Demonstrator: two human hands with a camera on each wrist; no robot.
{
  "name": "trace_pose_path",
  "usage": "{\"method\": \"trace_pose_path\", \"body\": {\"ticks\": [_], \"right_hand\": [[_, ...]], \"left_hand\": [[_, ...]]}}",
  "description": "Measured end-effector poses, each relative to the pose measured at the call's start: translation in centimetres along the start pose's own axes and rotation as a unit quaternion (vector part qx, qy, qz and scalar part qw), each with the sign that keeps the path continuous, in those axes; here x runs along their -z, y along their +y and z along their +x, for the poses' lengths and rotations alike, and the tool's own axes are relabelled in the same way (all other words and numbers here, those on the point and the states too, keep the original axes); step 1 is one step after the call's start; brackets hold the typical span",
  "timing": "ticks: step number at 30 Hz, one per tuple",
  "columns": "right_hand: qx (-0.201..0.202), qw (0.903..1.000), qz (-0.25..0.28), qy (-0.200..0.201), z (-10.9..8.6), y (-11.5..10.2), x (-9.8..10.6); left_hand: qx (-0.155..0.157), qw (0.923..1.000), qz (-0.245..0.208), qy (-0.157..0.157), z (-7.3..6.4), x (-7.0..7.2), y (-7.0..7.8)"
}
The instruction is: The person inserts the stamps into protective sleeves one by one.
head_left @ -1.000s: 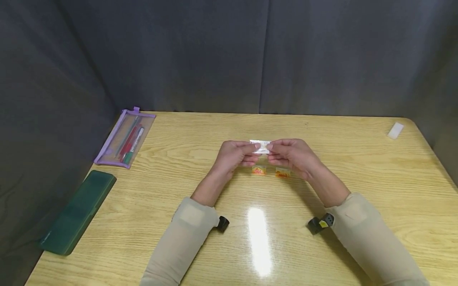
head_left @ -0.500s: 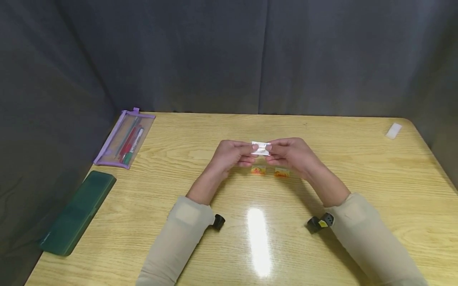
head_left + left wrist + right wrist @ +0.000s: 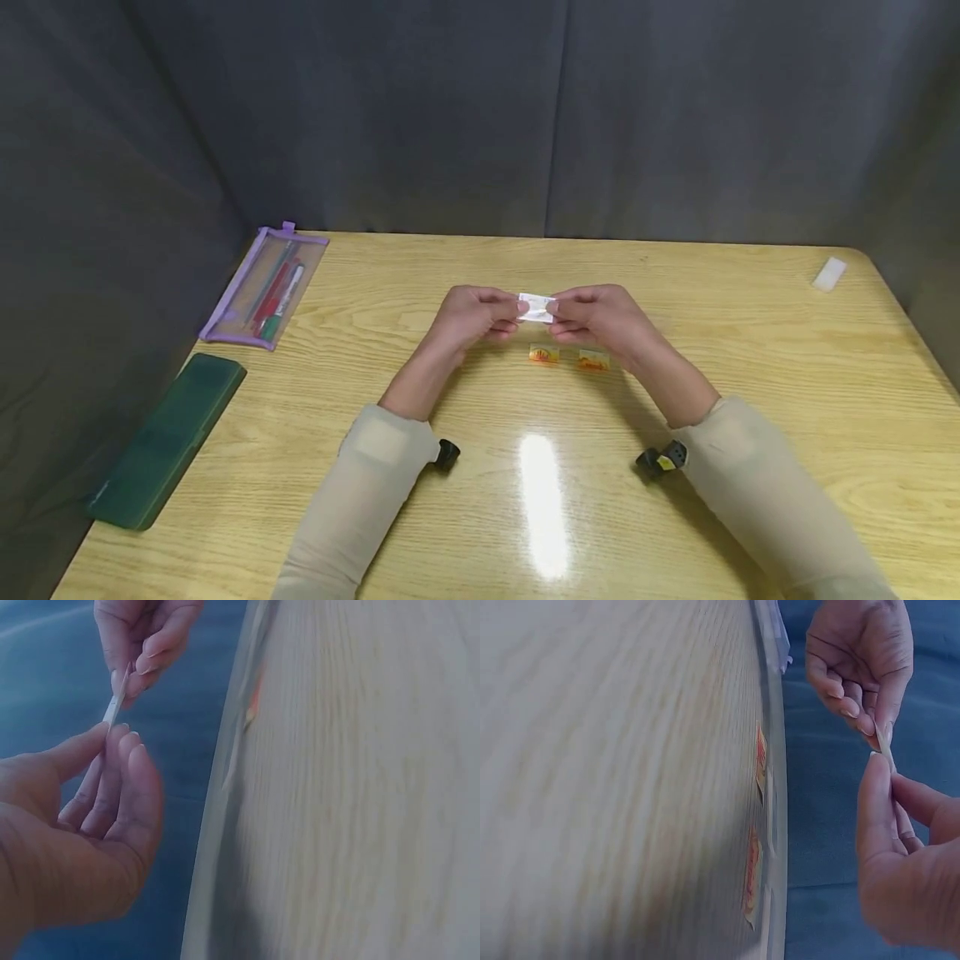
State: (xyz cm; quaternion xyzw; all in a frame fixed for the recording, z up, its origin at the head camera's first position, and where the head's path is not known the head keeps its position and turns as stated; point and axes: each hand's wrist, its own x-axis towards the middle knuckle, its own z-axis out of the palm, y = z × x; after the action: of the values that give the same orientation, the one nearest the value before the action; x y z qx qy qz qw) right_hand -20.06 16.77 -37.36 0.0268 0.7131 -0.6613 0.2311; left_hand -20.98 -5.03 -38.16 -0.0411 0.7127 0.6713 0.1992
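Note:
Between my two hands, above the middle of the table, is a small flat white packet (image 3: 537, 309) with faint print. My left hand (image 3: 474, 315) pinches its left end between thumb and fingers. The right end is pinched the same way by my right hand (image 3: 600, 318). Edge-on in the left wrist view, the packet (image 3: 114, 707) looks thin. In the right wrist view the packet (image 3: 885, 746) shows only as a narrow strip. Just nearer than the hands, two small yellow-and-orange packets lie on the table, a left one (image 3: 543, 354) and a right one (image 3: 594, 360).
At the left edge of the wooden table (image 3: 480, 517) lie a mesh pouch (image 3: 262, 287) with purple trim, holding pens, and a dark green case (image 3: 168, 442). A small white block (image 3: 829, 273) is in the far right corner. Dark curtains (image 3: 420, 117) surround the table.
Both hands, still pinching the white packet, have shifted slightly left. The two yellow-and-orange packets stay in place on the table.

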Motion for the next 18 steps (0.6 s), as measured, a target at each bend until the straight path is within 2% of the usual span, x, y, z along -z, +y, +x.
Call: {"method": "trace_pose_path", "body": {"ticks": [5, 8, 14, 18], "right_hand": [[-0.010, 0.9996, 0.025, 0.004, 0.8, -0.2, -0.1], [-0.008, 0.9991, 0.040, -0.005, 1.2, -0.3, -0.1], [0.011, 0.9992, 0.022, -0.031, 1.6, -0.7, -0.5], [0.019, 0.9982, 0.017, -0.055, 1.7, -0.9, -0.5]], "left_hand": [[-0.012, 0.9999, 0.000, 0.012, 0.3, 1.0, 0.2], [-0.007, 0.9998, 0.005, 0.018, 0.4, 1.7, 0.2], [0.004, 0.9996, 0.009, 0.026, 0.7, 2.7, 0.1], [0.000, 0.9994, 0.008, 0.034, 0.9, 3.4, 0.0]]}}
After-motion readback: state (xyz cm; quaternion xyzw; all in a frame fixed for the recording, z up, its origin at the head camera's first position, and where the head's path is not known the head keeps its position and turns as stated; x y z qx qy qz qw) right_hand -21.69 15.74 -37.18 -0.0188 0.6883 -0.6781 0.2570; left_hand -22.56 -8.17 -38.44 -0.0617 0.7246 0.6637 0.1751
